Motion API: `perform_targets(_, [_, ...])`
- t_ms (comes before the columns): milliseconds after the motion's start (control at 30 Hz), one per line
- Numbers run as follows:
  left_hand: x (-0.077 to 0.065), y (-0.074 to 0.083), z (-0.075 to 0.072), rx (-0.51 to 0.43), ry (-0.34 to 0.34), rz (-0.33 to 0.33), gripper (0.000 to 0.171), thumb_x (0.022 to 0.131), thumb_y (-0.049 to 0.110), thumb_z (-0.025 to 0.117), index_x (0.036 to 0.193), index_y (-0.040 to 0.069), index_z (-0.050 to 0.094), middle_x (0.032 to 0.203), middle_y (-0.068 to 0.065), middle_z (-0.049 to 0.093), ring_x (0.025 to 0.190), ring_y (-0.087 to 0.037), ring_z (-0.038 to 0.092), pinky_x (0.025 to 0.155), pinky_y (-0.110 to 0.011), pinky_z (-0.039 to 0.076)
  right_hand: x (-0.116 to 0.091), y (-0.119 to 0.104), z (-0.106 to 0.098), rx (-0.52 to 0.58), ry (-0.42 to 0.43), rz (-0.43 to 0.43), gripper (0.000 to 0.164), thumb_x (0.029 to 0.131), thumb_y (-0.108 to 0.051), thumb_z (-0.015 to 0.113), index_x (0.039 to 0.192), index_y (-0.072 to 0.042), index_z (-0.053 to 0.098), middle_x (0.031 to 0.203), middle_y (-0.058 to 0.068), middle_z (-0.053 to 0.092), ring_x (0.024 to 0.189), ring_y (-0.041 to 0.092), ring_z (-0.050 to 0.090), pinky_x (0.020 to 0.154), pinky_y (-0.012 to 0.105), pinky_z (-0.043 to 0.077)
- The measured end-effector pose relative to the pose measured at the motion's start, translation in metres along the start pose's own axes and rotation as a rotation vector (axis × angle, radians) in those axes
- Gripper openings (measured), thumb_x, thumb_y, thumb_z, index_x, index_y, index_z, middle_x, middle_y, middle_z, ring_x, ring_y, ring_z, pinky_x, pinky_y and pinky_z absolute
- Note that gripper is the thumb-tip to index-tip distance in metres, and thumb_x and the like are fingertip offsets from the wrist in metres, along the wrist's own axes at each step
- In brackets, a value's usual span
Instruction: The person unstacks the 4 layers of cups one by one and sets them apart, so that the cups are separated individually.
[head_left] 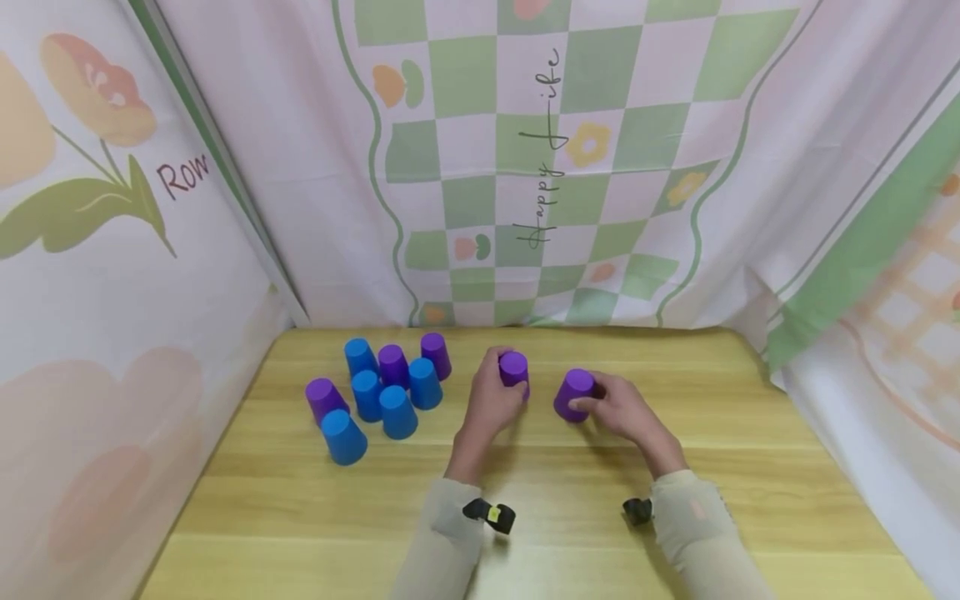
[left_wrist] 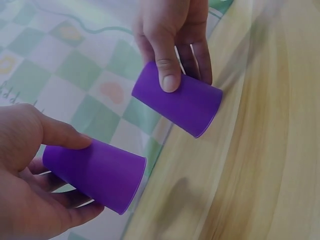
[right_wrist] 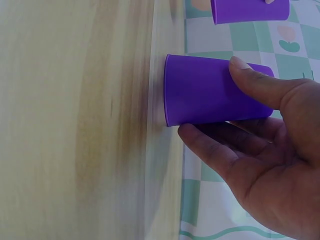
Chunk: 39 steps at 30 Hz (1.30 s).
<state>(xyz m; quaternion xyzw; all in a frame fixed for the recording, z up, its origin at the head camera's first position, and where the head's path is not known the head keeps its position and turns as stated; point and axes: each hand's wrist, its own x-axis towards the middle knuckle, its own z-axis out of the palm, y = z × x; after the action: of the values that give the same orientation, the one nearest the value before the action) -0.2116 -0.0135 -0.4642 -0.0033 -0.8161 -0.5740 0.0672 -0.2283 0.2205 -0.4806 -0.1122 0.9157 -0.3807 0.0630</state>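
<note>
My left hand point(head_left: 492, 398) grips a purple cup point(head_left: 514, 367), turned bottom up with its wide rim toward the table. In the left wrist view, that cup point(left_wrist: 107, 175) sits between thumb and fingers, partly hidden by them. To its right, my right hand point(head_left: 626, 410) holds a second purple cup point(head_left: 573, 395), also bottom up. The right wrist view has the thumb along one side of this cup point(right_wrist: 205, 90) and the fingers on the other. A small gap separates the two cups. Both wrists wear dark straps over light sleeves.
Left of my hands, several upside-down cups stand grouped on the wooden table point(head_left: 540, 517): blue ones, such as the front blue cup point(head_left: 345, 437), and purple ones, such as the rear purple cup point(head_left: 435, 357). A patterned curtain point(head_left: 465, 150) hangs behind the table, with fabric at both sides.
</note>
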Motion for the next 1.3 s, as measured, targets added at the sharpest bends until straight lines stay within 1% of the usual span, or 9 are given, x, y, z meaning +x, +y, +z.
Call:
perform_targets(267, [-0.003,-0.001,-0.006,-0.007,0.012,0.006,0.062,0.087,-0.009,0.073,0.144,0.006,0.053,0.141,-0.019,0.063,0.132,-0.036,0.062,0.115,-0.051,0.05,0.0,0.002,-0.001,0.011,-0.012,0.005,0.052,0.097,-0.024,0.074,0.14,0.002,0.062,0.127,0.027,0.071,0.115,0.042,0.068,0.099,0.058,0.056])
perform_targets(567, [-0.008,0.003,-0.015,-0.016,0.019,-0.021,0.06,0.091,-0.006,0.074,0.146,0.007,0.053,0.144,-0.018,0.062,0.135,-0.037,0.06,0.116,-0.053,0.048,-0.001,-0.001,-0.003,0.029,-0.021,0.007,0.053,0.098,-0.025,0.073,0.141,0.003,0.061,0.129,0.027,0.07,0.118,0.043,0.067,0.103,0.06,0.054])
perform_targets(767, [-0.012,0.004,-0.022,-0.011,0.023,-0.035,0.059,0.091,-0.004,0.075,0.145,0.01,0.053,0.145,-0.017,0.062,0.136,-0.037,0.059,0.115,-0.055,0.049,0.0,-0.001,-0.002,0.032,-0.023,0.011,0.052,0.098,-0.025,0.074,0.14,0.003,0.061,0.129,0.026,0.07,0.119,0.043,0.067,0.104,0.061,0.053])
perform_targets(967, [-0.017,0.003,-0.032,-0.003,0.039,-0.02,0.058,0.09,-0.004,0.076,0.142,0.009,0.056,0.143,-0.017,0.063,0.134,-0.037,0.061,0.114,-0.055,0.049,0.001,0.001,-0.001,0.02,-0.028,0.01,0.053,0.098,-0.026,0.074,0.14,0.003,0.061,0.128,0.027,0.07,0.119,0.043,0.067,0.104,0.06,0.053])
perform_targets(1100, [-0.022,0.001,-0.04,-0.002,0.043,-0.019,0.056,0.089,-0.004,0.076,0.14,0.009,0.056,0.141,-0.017,0.064,0.133,-0.037,0.061,0.114,-0.056,0.049,0.0,0.0,-0.001,0.021,-0.03,0.018,0.053,0.098,-0.026,0.074,0.14,0.003,0.061,0.129,0.026,0.07,0.119,0.043,0.066,0.104,0.06,0.053])
perform_targets(1300, [-0.029,0.001,-0.049,-0.002,0.058,-0.028,0.054,0.089,-0.003,0.077,0.138,0.009,0.056,0.142,-0.017,0.063,0.134,-0.038,0.06,0.113,-0.058,0.05,0.001,-0.001,-0.001,0.011,-0.029,0.009,0.052,0.098,-0.025,0.073,0.14,0.004,0.061,0.128,0.027,0.07,0.117,0.043,0.067,0.102,0.06,0.054])
